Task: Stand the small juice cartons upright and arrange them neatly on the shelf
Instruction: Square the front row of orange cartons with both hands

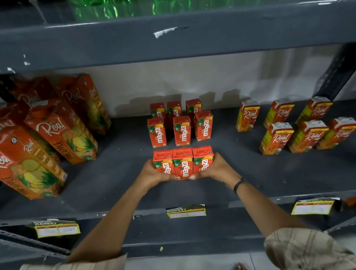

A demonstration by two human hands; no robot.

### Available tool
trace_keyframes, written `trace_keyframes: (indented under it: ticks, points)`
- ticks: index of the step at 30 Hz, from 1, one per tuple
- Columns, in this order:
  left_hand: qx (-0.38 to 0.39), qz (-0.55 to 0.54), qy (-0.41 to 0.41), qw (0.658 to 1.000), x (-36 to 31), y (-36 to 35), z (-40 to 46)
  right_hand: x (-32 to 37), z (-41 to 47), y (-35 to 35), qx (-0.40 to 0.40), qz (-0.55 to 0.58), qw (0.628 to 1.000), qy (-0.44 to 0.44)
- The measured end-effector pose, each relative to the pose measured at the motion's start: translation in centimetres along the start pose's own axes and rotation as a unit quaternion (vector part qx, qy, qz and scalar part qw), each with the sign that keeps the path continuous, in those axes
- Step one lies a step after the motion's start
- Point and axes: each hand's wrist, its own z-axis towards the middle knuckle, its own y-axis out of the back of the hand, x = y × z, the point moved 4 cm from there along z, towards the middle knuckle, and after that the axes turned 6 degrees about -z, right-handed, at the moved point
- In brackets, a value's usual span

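Left hand (pixel 152 173) and right hand (pixel 216 168) press inward on a near row of three upright cartons (pixel 183 163), long axis vertical, directly before the farther rows (pixel 181 130) on the shelf (pixel 112 182).

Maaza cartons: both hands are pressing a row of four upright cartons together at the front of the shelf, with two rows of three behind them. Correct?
Not quite. The head view shows the left hand and right hand pressing a front row of three Maaza cartons, not four. They stand upright on the shelf, with two rows of three behind.
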Motion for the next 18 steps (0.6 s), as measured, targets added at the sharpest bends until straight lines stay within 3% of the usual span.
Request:
trace_keyframes:
  ticks: [18]
  points:
    - [0.018, 0.019, -0.022, 0.999, 1.3, 0.0, -4.8, -0.2, -5.2, -2.6, 0.009, 0.011, 1.0, 0.012]
